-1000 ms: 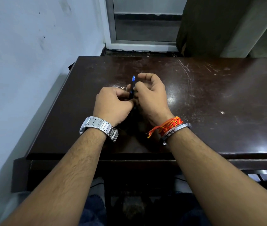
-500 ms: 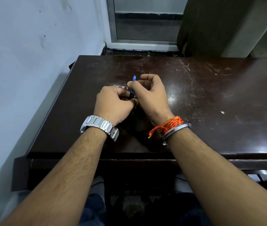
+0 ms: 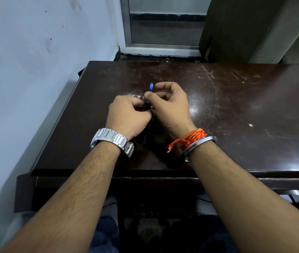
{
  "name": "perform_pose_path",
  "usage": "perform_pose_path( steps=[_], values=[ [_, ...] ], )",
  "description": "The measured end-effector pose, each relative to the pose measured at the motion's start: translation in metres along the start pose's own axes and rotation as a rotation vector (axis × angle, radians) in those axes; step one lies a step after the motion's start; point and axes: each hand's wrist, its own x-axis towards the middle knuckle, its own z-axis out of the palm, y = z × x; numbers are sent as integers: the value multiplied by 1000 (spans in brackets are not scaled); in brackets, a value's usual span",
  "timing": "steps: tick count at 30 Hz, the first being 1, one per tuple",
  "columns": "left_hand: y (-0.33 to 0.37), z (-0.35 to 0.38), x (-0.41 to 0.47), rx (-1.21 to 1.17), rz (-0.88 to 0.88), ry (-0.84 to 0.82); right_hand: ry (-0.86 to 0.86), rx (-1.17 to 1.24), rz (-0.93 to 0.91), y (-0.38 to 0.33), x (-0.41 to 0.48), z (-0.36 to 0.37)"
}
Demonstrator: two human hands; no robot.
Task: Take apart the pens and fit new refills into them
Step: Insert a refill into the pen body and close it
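Together the left hand [image 3: 129,115] and right hand [image 3: 171,106] pinch what seems one blue-tipped pen [image 3: 151,87]

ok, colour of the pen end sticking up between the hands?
Blue; the pen end shows best in the head view.

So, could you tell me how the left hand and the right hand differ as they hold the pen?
The left hand is fisted, knuckles up, round the dark lower part of the pen; the right hand pinches it higher, just below its blue end. The left wrist wears a silver watch; the right wears an orange thread and a steel bangle. Both hold the one pen above the table.
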Motion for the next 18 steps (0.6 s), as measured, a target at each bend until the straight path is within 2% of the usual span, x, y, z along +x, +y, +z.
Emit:
perform_pose_path(
  steps=[5, 9, 11, 14, 18],
  values=[
    [-3, -3, 1, 8, -109, -108, 211, 67, -109, -8, 5, -4],
    [-8, -10, 6, 10, -191, -30, 341, 61, -180, -13, 6, -15],
    [-10, -14, 8, -2, -197, 27, 295, -143, -173, -12, 6, -19],
    [-10, -16, 8, -31, -202, 66, 112, -454, -125, -7, 2, -19],
    [-10, -12, 7, -29, -218, 46, 13, -680, -65, -7, -1, -15]
  ],
)
